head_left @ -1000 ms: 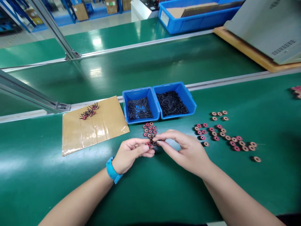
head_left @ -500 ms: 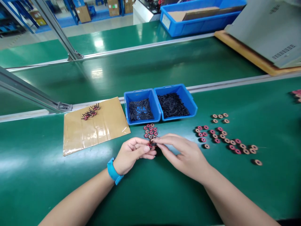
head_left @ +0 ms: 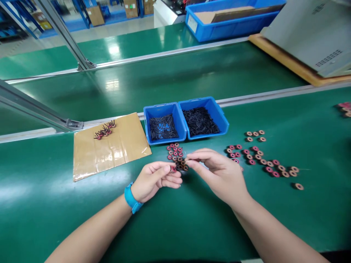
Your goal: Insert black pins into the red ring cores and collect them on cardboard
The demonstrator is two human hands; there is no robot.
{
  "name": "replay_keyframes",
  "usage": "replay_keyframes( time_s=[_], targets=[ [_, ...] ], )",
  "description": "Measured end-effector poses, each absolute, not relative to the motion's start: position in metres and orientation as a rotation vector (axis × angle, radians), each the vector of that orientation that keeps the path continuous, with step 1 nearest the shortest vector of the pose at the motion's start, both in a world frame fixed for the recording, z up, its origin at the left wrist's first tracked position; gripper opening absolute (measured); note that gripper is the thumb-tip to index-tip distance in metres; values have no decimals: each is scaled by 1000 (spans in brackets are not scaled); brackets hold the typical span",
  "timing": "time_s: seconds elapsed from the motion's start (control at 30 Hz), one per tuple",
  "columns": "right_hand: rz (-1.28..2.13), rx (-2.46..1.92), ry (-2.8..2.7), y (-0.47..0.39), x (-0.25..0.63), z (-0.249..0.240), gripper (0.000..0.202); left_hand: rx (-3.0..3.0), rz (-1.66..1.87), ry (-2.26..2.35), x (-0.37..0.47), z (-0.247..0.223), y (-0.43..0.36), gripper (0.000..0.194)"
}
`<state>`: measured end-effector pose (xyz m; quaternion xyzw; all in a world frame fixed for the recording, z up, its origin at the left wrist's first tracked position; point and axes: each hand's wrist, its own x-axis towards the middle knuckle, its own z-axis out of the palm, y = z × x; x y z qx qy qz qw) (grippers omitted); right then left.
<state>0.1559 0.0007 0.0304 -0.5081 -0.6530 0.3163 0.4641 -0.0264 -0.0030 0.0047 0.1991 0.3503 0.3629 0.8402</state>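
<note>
Between the thumb and fingers of my left hand (head_left: 155,179) is a small red toothed motor core (head_left: 173,169), partly covered by the fingertips. My right hand (head_left: 216,170) is just to its right, with thumb and index finger pinched together; a fine thread-like end seems to show at the tips, too small to name. Close by both hands lies a cluster of red and copper-coloured cores (head_left: 175,150). Black pieces show around the nearer cores. Behind the cluster stand a blue bin of short black tubes (head_left: 163,126) and a second blue bin with more of them (head_left: 201,120).
On the left, a cardboard sheet (head_left: 109,157) carries several cores with black leads (head_left: 104,130). More loose cores (head_left: 257,157) lie scattered to the right. A metal post (head_left: 35,106) rises at the left, and a grey cabinet (head_left: 309,36) stands at the back right.
My right hand has drawn a little to the right, away from my left fingertips, uncovering darker cores between the hands. The left hand keeps its core almost in place.
</note>
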Motion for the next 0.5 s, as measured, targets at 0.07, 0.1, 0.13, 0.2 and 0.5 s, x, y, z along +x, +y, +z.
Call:
replay_keyframes(
  time_s=[0.07, 0.1, 0.13, 0.2, 0.5],
  targets=[
    [862, -1258, -1560, 0, 155, 30, 8, 435, 737, 741, -26, 4, -3, 29],
    [892, -1260, -1550, -1, 155, 30, 8, 439, 730, 743, -26, 4, -3, 29],
    [910, -1257, -1546, -1, 155, 30, 8, 440, 726, 745, -27, 4, -3, 29],
    [910, -1242, -1548, -1, 155, 32, 9, 437, 724, 744, -27, 4, -3, 29],
    [853, -1197, -1645, 1, 153, 37, 12, 432, 724, 741, -27, 4, -3, 29]
  ],
)
